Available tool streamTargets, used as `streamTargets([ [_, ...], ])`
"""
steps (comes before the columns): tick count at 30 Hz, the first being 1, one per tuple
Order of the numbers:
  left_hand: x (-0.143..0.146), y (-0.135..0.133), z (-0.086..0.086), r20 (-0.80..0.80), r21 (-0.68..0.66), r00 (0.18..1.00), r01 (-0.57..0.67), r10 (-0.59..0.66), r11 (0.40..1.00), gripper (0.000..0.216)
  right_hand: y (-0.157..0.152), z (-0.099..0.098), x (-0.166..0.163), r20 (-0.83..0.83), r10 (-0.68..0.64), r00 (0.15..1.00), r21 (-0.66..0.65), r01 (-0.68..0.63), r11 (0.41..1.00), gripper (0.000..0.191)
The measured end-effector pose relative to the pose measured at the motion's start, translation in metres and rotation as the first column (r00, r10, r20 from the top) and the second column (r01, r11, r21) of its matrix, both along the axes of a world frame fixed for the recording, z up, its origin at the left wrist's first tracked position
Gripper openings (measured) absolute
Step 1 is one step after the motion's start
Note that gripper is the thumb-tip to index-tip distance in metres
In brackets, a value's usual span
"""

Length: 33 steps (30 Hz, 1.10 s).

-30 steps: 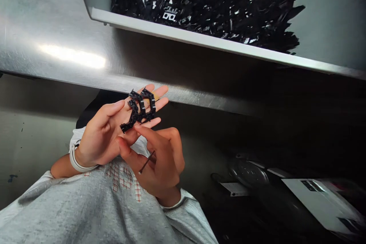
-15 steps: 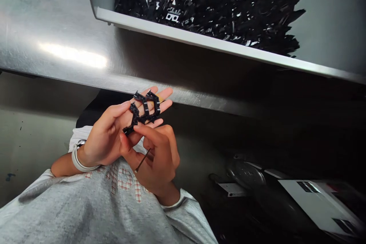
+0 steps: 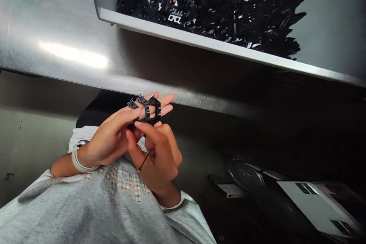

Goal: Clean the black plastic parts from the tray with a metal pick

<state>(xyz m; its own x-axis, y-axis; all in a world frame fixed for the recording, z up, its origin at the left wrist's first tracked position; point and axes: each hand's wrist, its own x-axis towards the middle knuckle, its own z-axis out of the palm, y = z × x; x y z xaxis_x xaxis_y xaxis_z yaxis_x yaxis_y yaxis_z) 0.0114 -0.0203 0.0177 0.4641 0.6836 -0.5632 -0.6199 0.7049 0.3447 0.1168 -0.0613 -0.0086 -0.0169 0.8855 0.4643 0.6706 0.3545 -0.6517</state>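
Observation:
My left hand (image 3: 113,133) is turned palm up, carrying several small black plastic parts. Two angled, bracket-like parts (image 3: 148,111) lie side by side across its fingers. The left thumb presses down on another black plastic part (image 3: 132,103), partly covering it. My right hand (image 3: 161,152) is closed, its thumb and forefinger at the lower end of that part; the exact contact is hidden. A thin dark rod (image 3: 145,159) is also tucked in the right hand, slanting out below the fingers; its other end is hidden.
A large pale tray (image 3: 183,35) heaped with black plastic pieces (image 3: 217,11) stands on the metal table (image 3: 65,34) ahead of me. The table's front edge runs just beyond my fingertips. At lower right, a white panel (image 3: 309,202) shows in the dark.
My left thumb has come down over the nearest black part, which has shifted and tilted beneath it. My right fingers have moved slightly right, staying at its lower end.

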Motion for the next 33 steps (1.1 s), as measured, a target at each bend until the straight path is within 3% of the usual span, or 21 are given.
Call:
streamTargets([
  [5, 0.0, -0.001, -0.001, 0.011, 0.062, 0.999, -0.039, 0.038, 0.997, 0.056, 0.001, -0.004, 0.002, -0.072, 0.006, 0.997, 0.002, -0.006, 1.0, 0.01],
  [14, -0.003, -0.003, -0.001, 0.028, 0.079, 0.999, -0.034, 0.032, 0.996, 0.054, 0.001, -0.007, 0.017, -0.232, 0.0, 0.973, -0.026, -0.007, 1.0, 0.022],
  [26, -0.004, -0.004, -0.001, 0.049, 0.099, 0.999, -0.025, 0.02, 0.995, 0.055, 0.007, -0.001, 0.013, -0.112, -0.009, 0.994, -0.03, 0.005, 1.0, 0.029],
  [33, -0.006, -0.002, 0.001, 0.057, 0.064, 0.998, -0.015, 0.012, 0.998, 0.057, 0.011, 0.0, 0.014, -0.018, -0.046, 0.999, 0.03, 0.047, 0.998, 0.02],
])
